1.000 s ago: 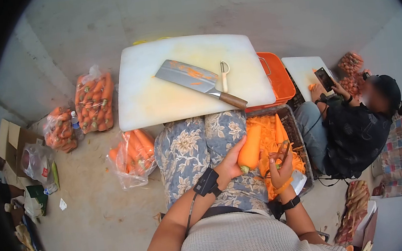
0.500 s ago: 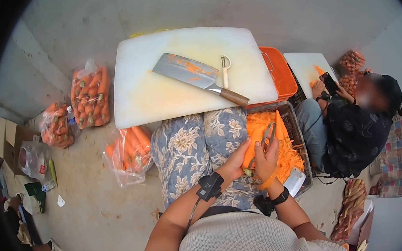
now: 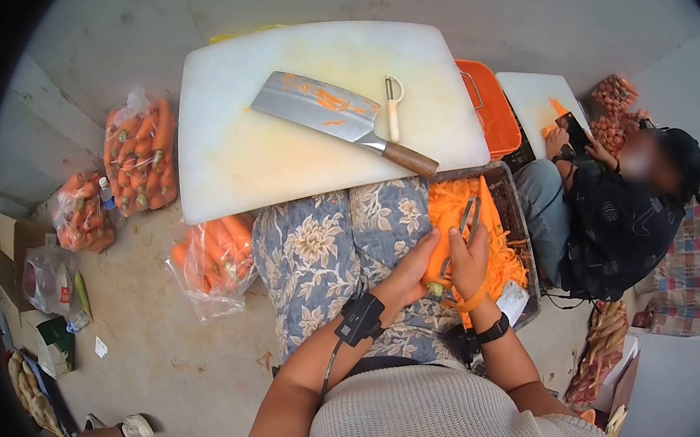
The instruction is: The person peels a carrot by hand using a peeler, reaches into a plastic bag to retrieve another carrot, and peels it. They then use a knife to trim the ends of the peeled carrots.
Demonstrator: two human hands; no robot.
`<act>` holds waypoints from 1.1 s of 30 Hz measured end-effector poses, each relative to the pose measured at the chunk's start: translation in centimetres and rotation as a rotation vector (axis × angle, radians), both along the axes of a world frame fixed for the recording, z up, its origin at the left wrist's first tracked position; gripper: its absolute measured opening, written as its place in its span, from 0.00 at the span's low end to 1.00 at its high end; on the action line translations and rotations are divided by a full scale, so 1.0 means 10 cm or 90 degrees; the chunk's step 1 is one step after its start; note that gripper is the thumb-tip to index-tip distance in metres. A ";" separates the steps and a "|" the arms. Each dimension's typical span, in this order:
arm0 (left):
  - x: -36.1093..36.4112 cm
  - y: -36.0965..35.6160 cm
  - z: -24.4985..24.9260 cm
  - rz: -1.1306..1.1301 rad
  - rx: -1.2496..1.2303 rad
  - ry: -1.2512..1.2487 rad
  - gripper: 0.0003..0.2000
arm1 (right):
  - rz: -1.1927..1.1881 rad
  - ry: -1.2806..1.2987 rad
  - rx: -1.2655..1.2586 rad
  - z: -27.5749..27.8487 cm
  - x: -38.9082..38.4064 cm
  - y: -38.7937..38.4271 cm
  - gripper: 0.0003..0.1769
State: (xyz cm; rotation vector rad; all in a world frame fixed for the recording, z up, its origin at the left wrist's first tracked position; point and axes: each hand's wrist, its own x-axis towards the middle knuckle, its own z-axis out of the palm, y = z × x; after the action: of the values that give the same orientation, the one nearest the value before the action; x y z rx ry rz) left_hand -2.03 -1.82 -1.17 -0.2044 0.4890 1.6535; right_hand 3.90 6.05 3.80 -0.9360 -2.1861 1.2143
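Note:
My left hand (image 3: 414, 267) is closed around a thick carrot (image 3: 438, 267), its stem end pointing down toward me. My right hand (image 3: 469, 259) grips a metal peeler (image 3: 470, 214) against the carrot's right side, thumb up; its blade is partly hidden. Both hands are over the right edge of my lap, beside a dark crate (image 3: 522, 223) of carrots and orange peelings (image 3: 504, 258). In front of me, a cleaver (image 3: 318, 108) with orange shreds on its blade lies on a white cutting board (image 3: 225, 146). A white-handled peeler (image 3: 393, 113) lies to its right.
An orange bin (image 3: 487, 112) stands right of the board. On the right, a co-worker (image 3: 620, 218) sits at another white board (image 3: 528, 96), a dark blade in hand. Bags of carrots (image 3: 140, 159) stand at left; another bag (image 3: 215, 261) lies nearer. Someone's shoe (image 3: 137, 426) shows lower left.
My view has shifted slightly, so the board sits higher. Both hands keep hold of the carrot and peeler, and more of the carrot's stem end shows. The person's foot at lower left has moved rightward.

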 end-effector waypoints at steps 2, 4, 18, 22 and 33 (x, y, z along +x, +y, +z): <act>0.01 0.02 -0.01 0.010 0.002 -0.001 0.20 | 0.000 -0.002 -0.020 0.01 -0.01 0.01 0.20; 0.01 0.03 -0.01 0.021 0.004 0.000 0.20 | 0.006 -0.010 -0.031 0.03 -0.02 0.02 0.20; 0.01 -0.03 0.10 -0.033 -0.053 -0.002 0.18 | 0.004 -0.013 -0.146 -0.42 -0.29 0.69 0.17; 0.02 -0.03 0.09 -0.036 -0.044 0.001 0.18 | -0.052 0.014 -0.202 -0.47 -0.34 0.72 0.15; 0.03 -0.08 0.11 -0.069 0.006 0.098 0.19 | -0.215 0.032 -0.187 -0.88 -0.06 1.17 0.18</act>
State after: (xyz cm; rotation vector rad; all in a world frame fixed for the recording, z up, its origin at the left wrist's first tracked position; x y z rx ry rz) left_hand -1.69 -2.63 -0.07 -0.0436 0.5983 1.5710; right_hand 3.31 17.76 -4.95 -1.3163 -1.7462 1.3896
